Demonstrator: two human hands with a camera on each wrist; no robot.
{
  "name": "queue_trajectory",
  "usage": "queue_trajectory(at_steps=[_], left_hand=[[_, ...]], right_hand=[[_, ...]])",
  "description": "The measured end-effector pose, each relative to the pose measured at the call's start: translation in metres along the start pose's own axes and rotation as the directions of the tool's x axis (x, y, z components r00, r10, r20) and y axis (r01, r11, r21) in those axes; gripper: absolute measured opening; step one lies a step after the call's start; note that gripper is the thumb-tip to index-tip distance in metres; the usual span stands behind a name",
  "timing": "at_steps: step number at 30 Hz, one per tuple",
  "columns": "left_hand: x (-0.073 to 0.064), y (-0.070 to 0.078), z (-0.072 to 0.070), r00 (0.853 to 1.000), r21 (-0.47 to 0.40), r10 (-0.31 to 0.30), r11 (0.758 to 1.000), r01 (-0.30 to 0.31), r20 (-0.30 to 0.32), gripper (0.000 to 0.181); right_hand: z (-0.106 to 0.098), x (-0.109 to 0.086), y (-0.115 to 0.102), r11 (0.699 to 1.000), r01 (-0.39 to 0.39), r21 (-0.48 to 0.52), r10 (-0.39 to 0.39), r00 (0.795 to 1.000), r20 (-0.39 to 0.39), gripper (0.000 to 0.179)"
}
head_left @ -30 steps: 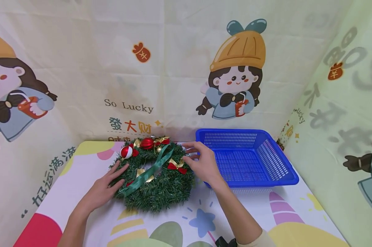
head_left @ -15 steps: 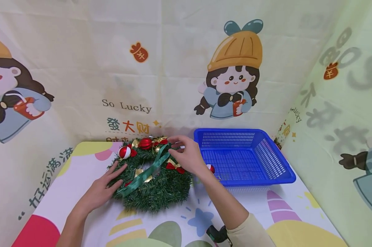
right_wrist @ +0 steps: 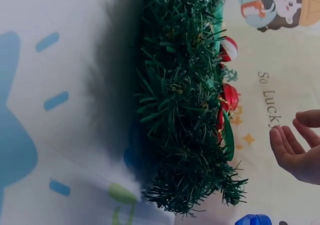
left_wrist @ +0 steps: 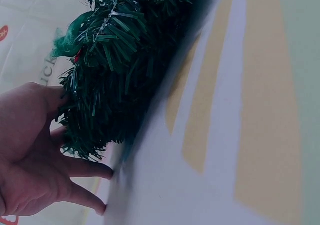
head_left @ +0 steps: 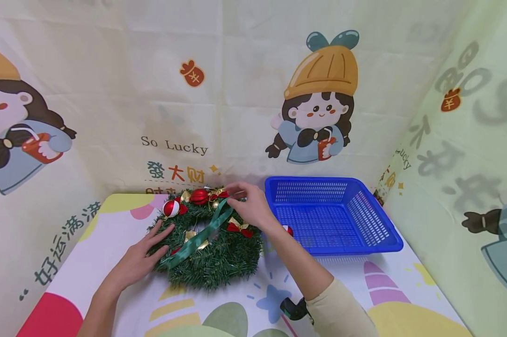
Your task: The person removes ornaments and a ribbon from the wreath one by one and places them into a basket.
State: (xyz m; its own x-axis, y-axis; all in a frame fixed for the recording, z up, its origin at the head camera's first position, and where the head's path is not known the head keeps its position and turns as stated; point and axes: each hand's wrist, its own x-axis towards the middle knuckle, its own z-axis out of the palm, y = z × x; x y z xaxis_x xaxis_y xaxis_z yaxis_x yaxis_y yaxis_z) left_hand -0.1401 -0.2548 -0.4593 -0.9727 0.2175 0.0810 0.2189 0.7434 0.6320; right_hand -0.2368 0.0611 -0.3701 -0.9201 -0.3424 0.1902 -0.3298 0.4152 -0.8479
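A green Christmas wreath (head_left: 219, 264) lies on the table, trimmed with red-and-gold bows (head_left: 239, 228), a red ball (head_left: 199, 196) and a red-and-white ball (head_left: 171, 208). A green ribbon (head_left: 200, 238) runs slantwise across its middle. My left hand (head_left: 140, 257) rests at the wreath's left side with fingers spread; in the left wrist view its fingers reach around the outer needles. My right hand (head_left: 251, 206) is over the upper right of the wreath, fingertips by the ribbon's upper end. In the right wrist view its fingers are loosely bent, apart from the needles, with nothing visible between them.
A blue plastic basket (head_left: 333, 248) stands right of the wreath. Another red-and-white ball (head_left: 288, 230) shows by its near left corner, partly behind my right forearm. A small black device (head_left: 294, 309) is beside my right sleeve. A printed cloth wall (head_left: 240, 117) rises behind the table.
My right hand has moved left from the wreath's right edge to the ribbon's upper end. The left hand has stayed in place. The ball by the basket has come into view behind the forearm.
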Motion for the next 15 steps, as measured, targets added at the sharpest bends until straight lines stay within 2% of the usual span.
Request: queue_trajectory(at_steps=[8, 15], left_hand=[[0.000, -0.002, 0.000, 1.000, 0.003, 0.000, 1.000, 0.000, -0.004, 0.058], [0.000, -0.002, 0.001, 1.000, 0.000, 0.008, 1.000, -0.008, -0.006, 0.057]], right_hand=[[0.004, 0.010, 0.001, 0.999, -0.026, 0.035, 0.025, 0.999, 0.032, 0.029], [0.005, 0.016, 0.001, 0.999, -0.036, 0.020, 0.035, 0.999, 0.042, 0.027]])
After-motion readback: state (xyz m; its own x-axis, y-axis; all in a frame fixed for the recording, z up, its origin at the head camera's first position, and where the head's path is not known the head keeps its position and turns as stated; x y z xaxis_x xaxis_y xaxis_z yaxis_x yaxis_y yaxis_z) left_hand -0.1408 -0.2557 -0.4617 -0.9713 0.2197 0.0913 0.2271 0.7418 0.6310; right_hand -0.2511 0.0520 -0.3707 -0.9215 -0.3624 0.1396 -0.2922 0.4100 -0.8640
